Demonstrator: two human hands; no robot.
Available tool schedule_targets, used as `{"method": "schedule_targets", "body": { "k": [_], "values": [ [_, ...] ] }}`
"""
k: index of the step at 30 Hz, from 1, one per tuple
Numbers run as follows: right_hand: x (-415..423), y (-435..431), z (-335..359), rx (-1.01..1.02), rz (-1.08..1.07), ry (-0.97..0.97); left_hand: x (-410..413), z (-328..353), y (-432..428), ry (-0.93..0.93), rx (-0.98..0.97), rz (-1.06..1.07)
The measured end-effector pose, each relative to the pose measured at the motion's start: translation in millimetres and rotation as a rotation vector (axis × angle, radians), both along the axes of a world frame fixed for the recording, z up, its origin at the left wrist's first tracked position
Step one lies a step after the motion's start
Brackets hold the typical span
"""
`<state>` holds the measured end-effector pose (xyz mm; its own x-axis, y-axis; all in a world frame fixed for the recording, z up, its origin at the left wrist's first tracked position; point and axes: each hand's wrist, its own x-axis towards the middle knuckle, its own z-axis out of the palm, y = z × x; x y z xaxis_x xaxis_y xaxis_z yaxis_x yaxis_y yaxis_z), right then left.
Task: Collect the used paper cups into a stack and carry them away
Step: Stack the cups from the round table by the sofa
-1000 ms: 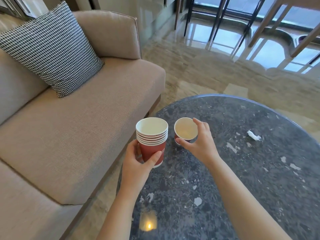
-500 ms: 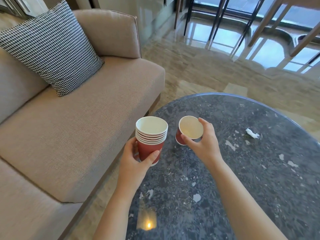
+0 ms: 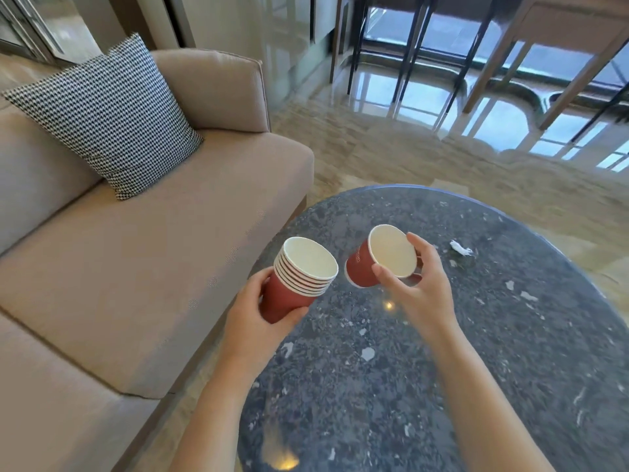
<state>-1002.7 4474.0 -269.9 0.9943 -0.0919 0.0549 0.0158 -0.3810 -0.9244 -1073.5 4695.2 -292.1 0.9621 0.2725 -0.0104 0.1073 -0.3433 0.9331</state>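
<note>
Red paper cups nested into a stack are being held by the left hand, with thumb and fingers being wrapped round the wall of the lowest cup. The stack is being tilted, its white mouth leaning toward two o'clock. One more red cup is being held at three o'clock of the stack, just beside it but not touching. The right hand is gripping it, with thumb and fingers being curled round its rim and wall. This cup is being tipped hard, with the mouth facing the camera and the base pointing to about eight o'clock.

Both are being kept in the air over the nine o'clock side of a round dark stone table. A small white paper scrap is lying on the tabletop at three o'clock of the single cup, well apart. A beige sofa is standing at nine o'clock of the table, with a black-and-white patterned cushion leaning against its back. Glossy marble floor is showing at twelve o'clock.
</note>
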Motion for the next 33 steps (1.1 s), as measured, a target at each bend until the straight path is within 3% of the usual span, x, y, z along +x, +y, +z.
{"method": "schedule_targets", "body": {
  "k": [5,11,24,33],
  "values": [
    [-24,-16,26,0.223,-0.063,-0.016,-20,9,-9,0.012,0.072,-0.058],
    [-48,-27,45,0.440,-0.026,0.019,-41,23,-25,-0.038,0.343,-0.125],
    [-75,-31,46,0.467,0.230,0.138,-59,39,-48,-0.104,0.412,-0.160],
    [-85,-29,40,0.461,0.295,0.177,-65,47,-56,-0.137,0.393,-0.175]
  ]
}}
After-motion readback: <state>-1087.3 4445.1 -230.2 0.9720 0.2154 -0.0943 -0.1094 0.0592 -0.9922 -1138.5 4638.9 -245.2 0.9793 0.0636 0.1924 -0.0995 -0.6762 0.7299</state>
